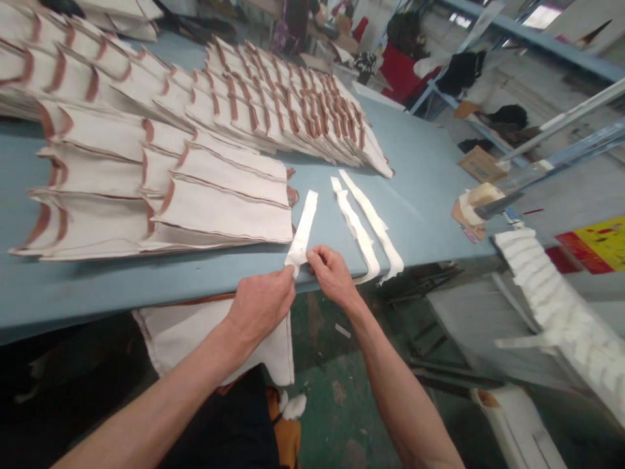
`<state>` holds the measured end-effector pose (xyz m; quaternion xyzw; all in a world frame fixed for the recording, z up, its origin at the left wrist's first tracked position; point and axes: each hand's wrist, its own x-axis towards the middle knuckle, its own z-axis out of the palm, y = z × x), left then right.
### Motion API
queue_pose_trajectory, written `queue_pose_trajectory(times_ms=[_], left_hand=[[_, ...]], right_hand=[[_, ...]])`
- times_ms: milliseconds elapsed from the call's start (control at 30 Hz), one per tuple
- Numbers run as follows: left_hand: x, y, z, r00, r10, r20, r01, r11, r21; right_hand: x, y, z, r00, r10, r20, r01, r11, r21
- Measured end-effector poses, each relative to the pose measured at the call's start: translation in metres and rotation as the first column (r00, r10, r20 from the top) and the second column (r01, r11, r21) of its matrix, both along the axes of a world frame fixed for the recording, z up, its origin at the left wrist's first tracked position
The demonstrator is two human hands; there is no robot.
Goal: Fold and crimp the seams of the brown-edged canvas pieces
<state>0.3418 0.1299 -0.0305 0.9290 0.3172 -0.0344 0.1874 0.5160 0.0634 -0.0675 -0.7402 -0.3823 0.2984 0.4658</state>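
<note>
At the table's front edge, my left hand (pixel 263 299) is closed, pinching the lower end of a white strip (pixel 305 221). The strip's far end lies flat on the blue table top. My right hand (pixel 334 270) has its thumb and fingers pinched at the strip's right edge, just beside the left fingertips. Below my left forearm, a white cloth panel (pixel 195 332) with a brown edge hangs down in front of the table. Two more white strips (pixel 359 228) (pixel 375 212) lie to the right, their near ends bent over the table edge.
Stacked cream fabric pieces (pixel 224 202) with brown edging cover the left of the blue table (pixel 424 189); more overlapping stacks (pixel 293 104) stand behind. At right are a metal frame (pixel 551 163), a cardboard box (pixel 481 163) and a pile of white strips (pixel 561 306).
</note>
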Motion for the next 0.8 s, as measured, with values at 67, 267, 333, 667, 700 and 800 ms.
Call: queue_pose_trajectory(times_ms=[67,267,333,667,700,800], left_hand=[[0.0,0.0,0.0,1.0,-0.017,-0.015,0.018,1.0,0.005],[-0.002,0.003,-0.005,0.999,0.038,-0.028,-0.037,0.999,0.033],[-0.001,0.005,-0.004,0.999,0.014,-0.041,-0.012,0.999,0.039],[0.008,0.014,0.01,0.991,-0.088,-0.097,0.092,0.995,0.03],[0.007,0.013,0.01,0.991,-0.089,-0.095,0.091,0.996,0.024],[0.006,0.011,0.01,0.993,-0.08,-0.088,0.081,0.997,0.004]], right_hand=[[0.005,0.001,0.0,0.999,-0.027,-0.042,0.027,1.0,0.011],[0.015,0.005,0.0,0.977,-0.076,-0.197,0.082,0.996,0.024],[0.014,0.004,0.0,0.969,-0.078,-0.234,0.089,0.995,0.038],[0.036,0.041,0.02,0.828,-0.256,-0.499,0.355,0.928,0.113],[0.043,0.051,0.025,0.802,-0.268,-0.533,0.376,0.921,0.103],[0.066,0.085,0.039,0.726,-0.309,-0.614,0.434,0.899,0.061]])
